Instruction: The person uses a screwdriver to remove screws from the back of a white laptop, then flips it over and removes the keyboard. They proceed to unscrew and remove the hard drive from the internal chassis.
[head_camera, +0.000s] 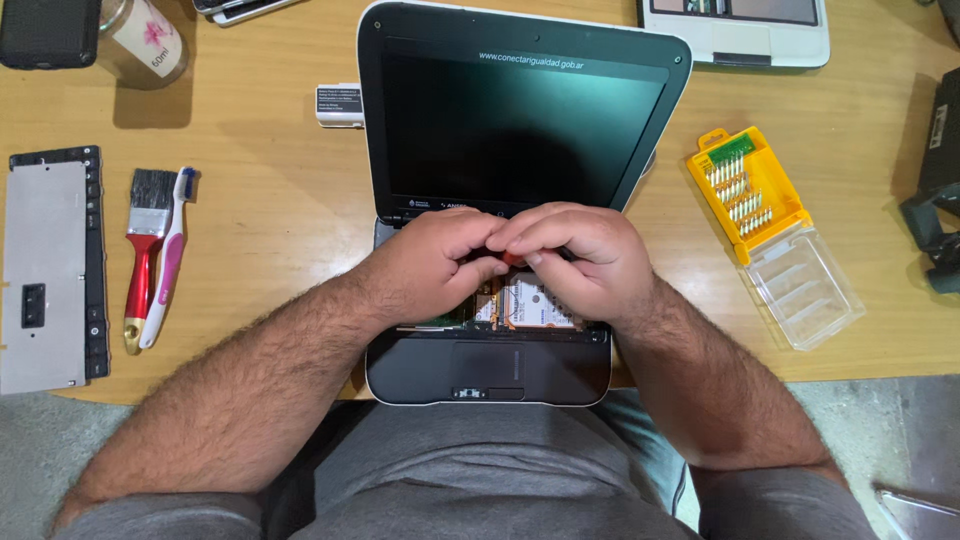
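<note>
A small dark laptop (520, 120) with a white rim stands open on the wooden table, its keyboard taken off so the inner parts show. A silver hard drive (535, 305) lies in the open base beside a green circuit board (448, 322). My left hand (430, 265) and my right hand (580, 260) meet over the open base, fingertips together. Between them I see a small red handle (512, 258), probably a screwdriver, pinched in the fingers of both hands. Its tip is hidden.
A yellow bit case (745, 190) with its clear lid (805, 285) open lies at the right. The removed keyboard (50, 270), a red-handled brush (145, 250) and a pink toothbrush (168, 260) lie at the left. A glass jar (145, 40), a white battery (340, 105) and another white device (740, 30) sit at the back.
</note>
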